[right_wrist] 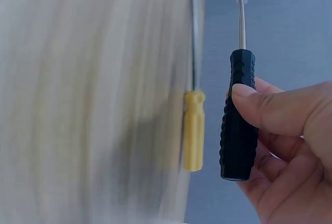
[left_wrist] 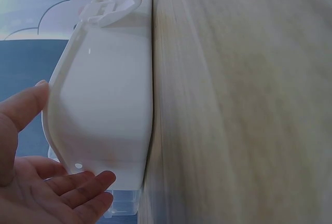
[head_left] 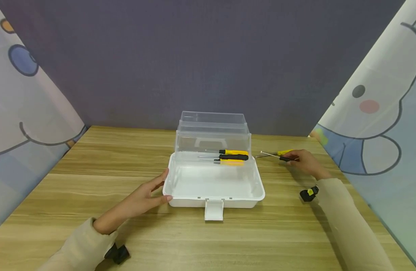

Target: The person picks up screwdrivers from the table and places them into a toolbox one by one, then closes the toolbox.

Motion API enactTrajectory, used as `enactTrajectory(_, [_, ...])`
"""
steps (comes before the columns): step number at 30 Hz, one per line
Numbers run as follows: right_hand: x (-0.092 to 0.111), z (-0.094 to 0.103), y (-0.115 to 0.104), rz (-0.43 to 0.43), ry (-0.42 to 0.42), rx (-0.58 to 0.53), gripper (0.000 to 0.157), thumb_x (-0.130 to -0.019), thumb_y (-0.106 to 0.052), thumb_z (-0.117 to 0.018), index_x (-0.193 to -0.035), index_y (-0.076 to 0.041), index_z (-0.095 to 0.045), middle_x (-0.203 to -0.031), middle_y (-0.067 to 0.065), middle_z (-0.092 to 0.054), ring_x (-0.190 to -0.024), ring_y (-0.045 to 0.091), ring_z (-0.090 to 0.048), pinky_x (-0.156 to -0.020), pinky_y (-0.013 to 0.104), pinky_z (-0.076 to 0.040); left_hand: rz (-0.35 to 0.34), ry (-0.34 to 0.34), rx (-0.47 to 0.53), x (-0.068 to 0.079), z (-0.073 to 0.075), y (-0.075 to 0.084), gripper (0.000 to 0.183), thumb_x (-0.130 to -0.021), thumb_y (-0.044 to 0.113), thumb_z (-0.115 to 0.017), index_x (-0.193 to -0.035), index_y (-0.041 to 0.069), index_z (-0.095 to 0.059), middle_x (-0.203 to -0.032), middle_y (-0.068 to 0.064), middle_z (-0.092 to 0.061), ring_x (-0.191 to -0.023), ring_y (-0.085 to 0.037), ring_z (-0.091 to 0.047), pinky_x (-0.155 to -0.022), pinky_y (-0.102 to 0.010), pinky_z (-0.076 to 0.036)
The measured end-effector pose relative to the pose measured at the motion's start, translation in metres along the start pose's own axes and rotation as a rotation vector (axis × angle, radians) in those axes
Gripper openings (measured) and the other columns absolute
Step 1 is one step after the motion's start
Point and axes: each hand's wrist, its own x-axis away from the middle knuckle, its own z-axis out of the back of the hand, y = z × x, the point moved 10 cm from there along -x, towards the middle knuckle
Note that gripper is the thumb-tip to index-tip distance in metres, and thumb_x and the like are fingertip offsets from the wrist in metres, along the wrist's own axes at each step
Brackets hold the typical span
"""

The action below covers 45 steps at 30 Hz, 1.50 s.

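Note:
An open white toolbox (head_left: 194, 203) with a raised clear lid (head_left: 212, 128) sits mid-table. Across its back right part lie a yellow-and-black screwdriver (head_left: 240, 152), a black-handled one (head_left: 235, 157) and another yellow one (head_left: 233, 162). My left hand (head_left: 145, 197) rests against the box's left front corner, thumb at the front rim and fingers along the side. To the right of the box, my right hand (head_left: 305, 162) pinches a black-handled screwdriver (right_wrist: 238, 130) between thumb and fingers, its shaft pointing left in the head view. Beside it a yellow-handled screwdriver (right_wrist: 194, 130) lies on the table.
The box's white latch (head_left: 214, 210) hangs down at the front. Behind the wooden table (head_left: 126, 150) stands a dark grey panel (head_left: 208, 56), with cartoon-printed curtains at both sides. Each wrist carries a small black device (head_left: 118, 254).

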Motion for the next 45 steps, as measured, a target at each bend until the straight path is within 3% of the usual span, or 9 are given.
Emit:
enactTrajectory(5, [0.005, 0.007, -0.011, 0.006, 0.016, 0.006, 0.024, -0.088, 0.007, -0.058, -0.111, 0.011, -0.062, -0.103, 0.028, -0.063, -0.093, 0.04, -0.061, -0.079, 0.048, -0.051, 0.004, -0.007, 0.012, 0.0, -0.001, 0.0, 0.084, -0.09, 0.027, -0.065, -0.149, -0.002, -0.013, -0.155, -0.019, -0.01, -0.135, -0.043, -0.027, -0.107, -0.054, -0.022])
enactTrajectory(9, [0.009, 0.012, -0.021, 0.011, 0.04, 0.011, 0.023, -0.088, 0.007, -0.058, -0.111, 0.009, -0.062, -0.105, 0.027, -0.063, -0.09, 0.035, -0.062, -0.071, 0.033, -0.053, 0.009, -0.005, 0.015, 0.0, -0.001, -0.001, 0.084, -0.09, 0.027, -0.065, -0.149, -0.001, -0.013, -0.155, -0.019, -0.01, -0.135, -0.044, -0.026, -0.107, -0.054, -0.022])
enactTrajectory(13, [0.013, 0.016, -0.03, 0.027, 0.067, 0.009, 0.023, -0.088, 0.006, -0.059, -0.111, 0.009, -0.062, -0.105, 0.027, -0.063, -0.081, 0.02, -0.062, -0.062, 0.023, -0.049, 0.013, -0.002, 0.02, 0.0, 0.0, -0.001, 0.084, -0.09, 0.028, -0.065, -0.149, -0.001, -0.013, -0.155, -0.019, -0.01, -0.136, -0.043, -0.026, -0.107, -0.054, -0.022])
enactTrajectory(19, [0.017, 0.021, -0.044, 0.084, 0.127, 0.032, 0.022, -0.087, 0.006, -0.062, -0.109, 0.007, -0.064, -0.102, 0.025, -0.064, -0.075, 0.002, -0.056, -0.059, 0.021, -0.047, 0.013, -0.001, 0.019, 0.0, 0.0, -0.001, 0.084, -0.09, 0.027, -0.065, -0.149, -0.001, -0.013, -0.155, -0.02, -0.01, -0.135, -0.043, -0.026, -0.107, -0.054, -0.022])
enactTrajectory(22, [0.019, 0.023, -0.05, 0.102, 0.146, 0.039, 0.023, -0.087, 0.006, -0.062, -0.109, 0.005, -0.065, -0.103, 0.024, -0.065, -0.077, 0.003, -0.057, -0.06, 0.02, -0.047, 0.014, -0.002, 0.024, 0.0, -0.001, -0.001, 0.084, -0.09, 0.027, -0.065, -0.149, -0.001, -0.012, -0.155, -0.019, -0.01, -0.136, -0.044, -0.026, -0.107, -0.055, -0.022])
enactTrajectory(29, [0.021, 0.022, -0.063, 0.152, 0.174, 0.061, 0.025, -0.086, 0.005, -0.063, -0.11, 0.001, -0.066, -0.106, 0.021, -0.065, -0.083, 0.018, -0.059, -0.063, 0.024, -0.046, 0.004, 0.003, -0.019, 0.0, 0.0, 0.001, 0.084, -0.09, 0.028, -0.065, -0.149, -0.003, -0.013, -0.154, -0.02, -0.012, -0.135, -0.043, -0.028, -0.108, -0.056, -0.02])
enactTrajectory(39, [0.018, 0.019, -0.082, 0.229, 0.213, 0.078, 0.029, -0.083, 0.009, -0.065, -0.111, -0.001, -0.067, -0.106, 0.018, -0.066, -0.081, 0.018, -0.058, -0.062, 0.025, -0.045, -0.002, 0.001, -0.012, 0.001, 0.0, 0.003, 0.084, -0.09, 0.027, -0.065, -0.148, -0.004, -0.012, -0.154, -0.022, -0.011, -0.134, -0.044, -0.028, -0.107, -0.057, -0.02])
enactTrajectory(45, [0.018, 0.017, -0.086, 0.228, 0.214, 0.059, 0.029, -0.083, 0.009, -0.065, -0.11, -0.001, -0.067, -0.106, 0.017, -0.066, -0.084, 0.021, -0.059, -0.064, 0.025, -0.046, -0.003, -0.005, -0.004, 0.001, 0.0, 0.003, 0.084, -0.09, 0.027, -0.065, -0.148, -0.003, -0.012, -0.154, -0.021, -0.011, -0.135, -0.043, -0.028, -0.107, -0.056, -0.019])
